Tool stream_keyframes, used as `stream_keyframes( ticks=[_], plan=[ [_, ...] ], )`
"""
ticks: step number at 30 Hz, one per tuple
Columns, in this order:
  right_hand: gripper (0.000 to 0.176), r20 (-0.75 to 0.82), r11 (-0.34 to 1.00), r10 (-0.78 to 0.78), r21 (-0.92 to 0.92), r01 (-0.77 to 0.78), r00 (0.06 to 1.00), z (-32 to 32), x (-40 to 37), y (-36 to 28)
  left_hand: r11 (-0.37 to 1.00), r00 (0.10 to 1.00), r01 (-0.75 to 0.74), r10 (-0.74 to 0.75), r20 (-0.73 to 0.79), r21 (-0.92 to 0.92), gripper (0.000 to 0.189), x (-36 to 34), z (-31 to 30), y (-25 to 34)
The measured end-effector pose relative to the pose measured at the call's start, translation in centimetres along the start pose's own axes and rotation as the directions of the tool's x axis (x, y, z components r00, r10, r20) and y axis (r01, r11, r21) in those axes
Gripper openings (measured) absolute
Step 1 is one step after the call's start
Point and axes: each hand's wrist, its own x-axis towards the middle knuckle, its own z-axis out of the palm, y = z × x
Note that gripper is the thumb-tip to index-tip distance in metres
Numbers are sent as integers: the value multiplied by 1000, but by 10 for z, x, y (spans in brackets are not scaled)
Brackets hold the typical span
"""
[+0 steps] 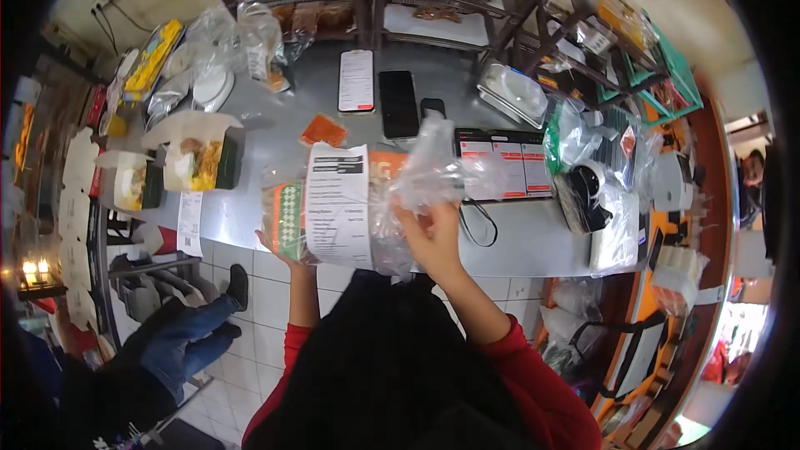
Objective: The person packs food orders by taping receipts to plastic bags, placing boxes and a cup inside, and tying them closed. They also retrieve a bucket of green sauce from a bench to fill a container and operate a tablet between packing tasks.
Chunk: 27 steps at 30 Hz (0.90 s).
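Observation:
A clear plastic bag [382, 242] with an orange and green food box [287, 218] inside is held up at the table's front edge. A printed receipt [337, 208] lies against its front. From below, at the left end, my left hand [282, 252] supports the bag; most of its fingers are hidden behind it. My right hand [435, 237] pinches the crumpled plastic at the bag's right side, fingers closed. The loose top of the plastic stands up above that hand. Just beyond the bag lies a small orange sachet [324, 130].
Two open food boxes [204, 154] and a long receipt [190, 221] are at left. Phones [357, 82] and a tablet [508, 165] lie behind the bag. A tape dispenser [583, 196] sits right. Racks [371, 0] line the back. A person's legs [187, 358] show lower left.

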Motion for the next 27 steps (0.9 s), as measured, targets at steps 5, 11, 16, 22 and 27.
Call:
stream_keyframes(
  ticks=[5,11,16,22,27],
  plan=[
    [18,-91,986,51,163,-36,995,7,-13,-7,599,982,160,-175,67,-784,78,-9,-1,-3],
    [15,119,976,186,90,-197,975,3,-38,-32,949,989,109,-134,-66,-295,76,13,-6,27],
    [14,-177,995,-6,94,23,984,-38,-13,-90,993,995,-26,37,-88,119,74,33,42,50],
    [9,-386,800,53,568,192,921,-177,-33,-120,969,994,-72,51,93,238,72,-8,148,54],
    [6,-660,946,-4,242,217,751,-306,-80,-79,970,927,106,-176,331,220,71,-87,274,0]
  ],
)
